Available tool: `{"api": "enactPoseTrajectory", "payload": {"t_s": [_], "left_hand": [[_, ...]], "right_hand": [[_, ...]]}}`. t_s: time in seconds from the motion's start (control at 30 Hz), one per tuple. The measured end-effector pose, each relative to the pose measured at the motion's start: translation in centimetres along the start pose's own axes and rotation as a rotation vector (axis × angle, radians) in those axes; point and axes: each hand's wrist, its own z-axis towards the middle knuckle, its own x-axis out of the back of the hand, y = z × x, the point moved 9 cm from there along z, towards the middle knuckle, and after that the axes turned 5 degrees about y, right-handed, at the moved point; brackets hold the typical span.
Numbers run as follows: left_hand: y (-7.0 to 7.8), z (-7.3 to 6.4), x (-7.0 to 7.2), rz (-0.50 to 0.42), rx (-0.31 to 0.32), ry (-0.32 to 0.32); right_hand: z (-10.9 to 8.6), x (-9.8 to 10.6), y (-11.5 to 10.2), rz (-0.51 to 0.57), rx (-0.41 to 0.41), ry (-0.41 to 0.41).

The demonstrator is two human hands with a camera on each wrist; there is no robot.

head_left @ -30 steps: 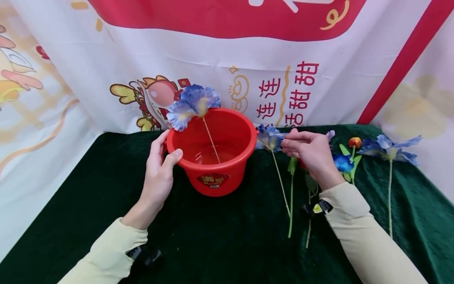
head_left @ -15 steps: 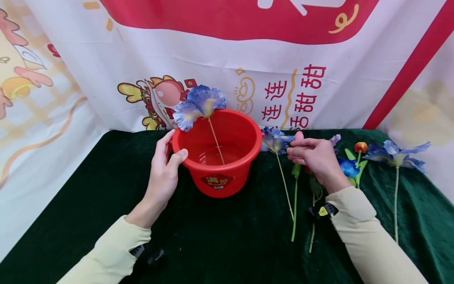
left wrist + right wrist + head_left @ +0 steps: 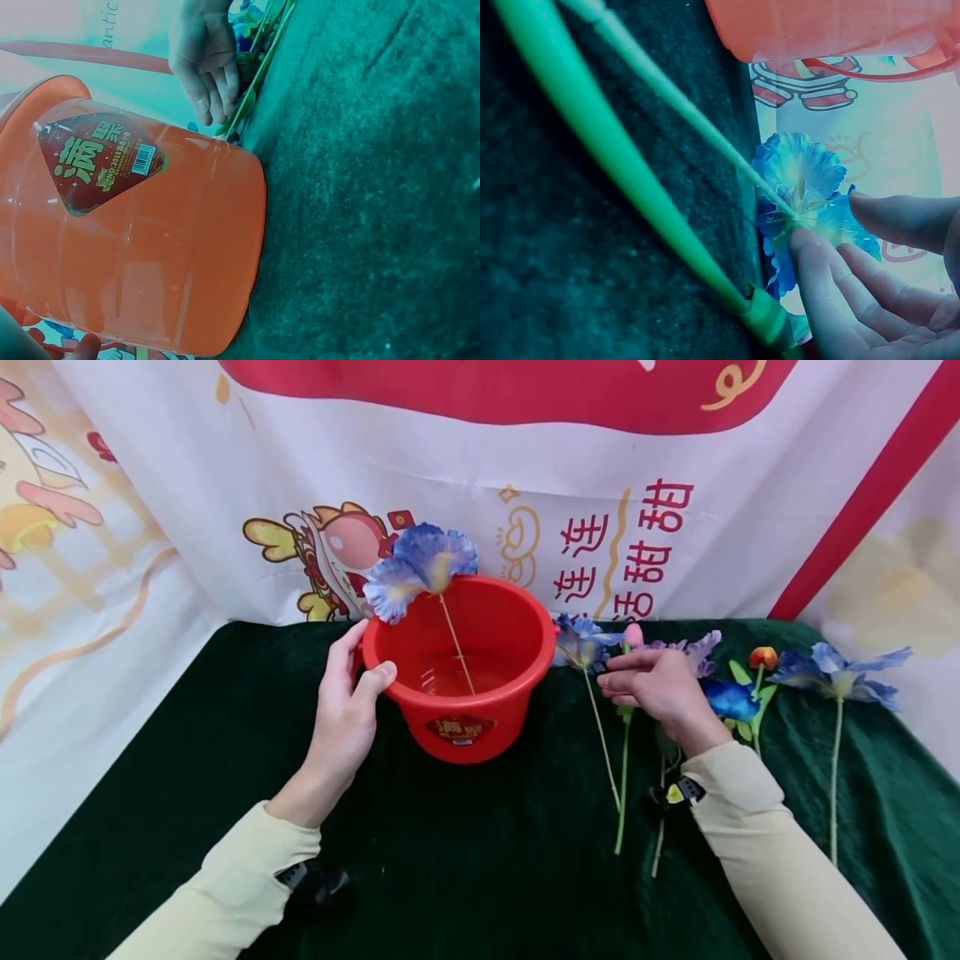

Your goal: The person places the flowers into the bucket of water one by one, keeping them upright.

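My left hand (image 3: 341, 727) holds the left side of a red bucket (image 3: 465, 727), thumb over the rim. A blue artificial iris (image 3: 423, 568) leans in the bucket; its head rests over the back-left rim. My right hand (image 3: 663, 689) hovers over the flowers on the right, its fingers nearly straight. In the right wrist view, those fingers (image 3: 821, 292) are beside the head of a second blue iris (image 3: 799, 172), thumb apart; I cannot tell whether they touch it. A pink bud (image 3: 633, 635) and a purple flower (image 3: 701, 652) lie partly behind this hand.
Farther right lie a bright blue flower (image 3: 731, 699), an orange tulip (image 3: 763, 657) and another blue iris (image 3: 840, 675). Dark green cloth (image 3: 480, 860) covers the table. A printed white backdrop (image 3: 420, 452) hangs close behind the bucket.
My right hand has drawn slightly towards me, so more of the pink bud and purple flower shows. The left hand stays on the bucket. The head view has shifted a little.
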Motion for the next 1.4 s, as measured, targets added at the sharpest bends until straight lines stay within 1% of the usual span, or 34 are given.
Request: {"api": "enactPoseTrajectory", "payload": {"t_s": [0.1, 0.2, 0.3, 0.4, 0.5, 0.63, 0.8, 1.0, 1.13, 1.4], "left_hand": [[0.4, 0.4, 0.1, 0.011, -0.017, -0.002], [0.6, 0.6, 0.1, 0.013, -0.019, -0.009], [0.4, 0.5, 0.1, 0.012, -0.004, -0.015], [0.0, 0.3, 0.0, 0.006, 0.013, -0.021], [-0.1, 0.2, -0.2, 0.006, 0.015, -0.026], [-0.2, 0.0, -0.1, 0.017, 0.013, -0.020], [-0.1, 0.0, 0.2, 0.025, 0.006, -0.017], [0.0, 0.1, 0.3, 0.036, 0.005, -0.017], [0.0, 0.1, 0.4, 0.041, 0.004, -0.012], [-0.1, 0.1, 0.1, 0.033, 0.012, -0.026]], "right_hand": [[0.3, -0.2, -0.2, -0.020, 0.004, -0.008], [0.4, -0.6, -0.3, -0.015, -0.003, -0.017], [0.4, -1.0, 0.1, -0.019, -0.029, -0.041], [0.1, -1.3, 0.7, -0.047, -0.058, -0.069], [0.0, -1.4, 1.0, -0.070, -0.067, -0.086], [-0.2, -1.9, 1.1, -0.063, -0.062, -0.111], [-0.2, -2.7, 1.0, -0.030, -0.051, -0.132], [0.2, -2.7, 0.8, 0.039, -0.064, -0.098], [0.3, -2.7, 0.5, 0.088, -0.050, -0.085], [-0.3, -2.5, -0.4, 0.167, -0.030, -0.073]]}}
